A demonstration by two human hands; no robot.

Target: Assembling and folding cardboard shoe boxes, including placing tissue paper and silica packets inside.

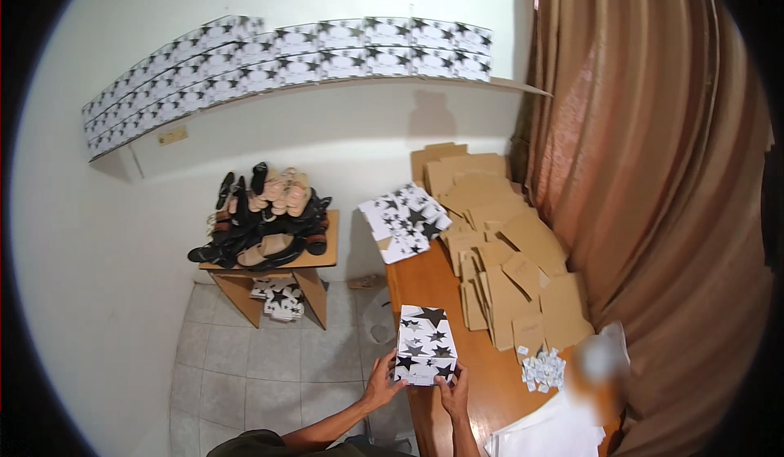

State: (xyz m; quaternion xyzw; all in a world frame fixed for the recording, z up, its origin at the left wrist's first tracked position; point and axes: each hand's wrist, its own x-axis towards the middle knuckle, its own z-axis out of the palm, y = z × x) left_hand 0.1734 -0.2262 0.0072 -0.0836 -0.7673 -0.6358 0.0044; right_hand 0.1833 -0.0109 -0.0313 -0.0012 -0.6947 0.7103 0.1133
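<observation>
A white box printed with black stars [426, 344] lies on the wooden table [425, 281] near its front left edge. My left hand [382, 382] grips the box's near left corner. My right hand [453, 393] presses against its near right corner. Both forearms come up from the bottom edge. A second star-printed box [404, 222], tilted and partly folded, sits farther back on the table.
Flat brown cardboard blanks [506, 245] are heaped over the table's right half, with small white paper scraps [543, 370] and white sheets [547, 432] near me. A low stand [269, 273] piled with shoes is on the left. Star boxes line a wall shelf [286, 61]. A curtain [653, 171] hangs right.
</observation>
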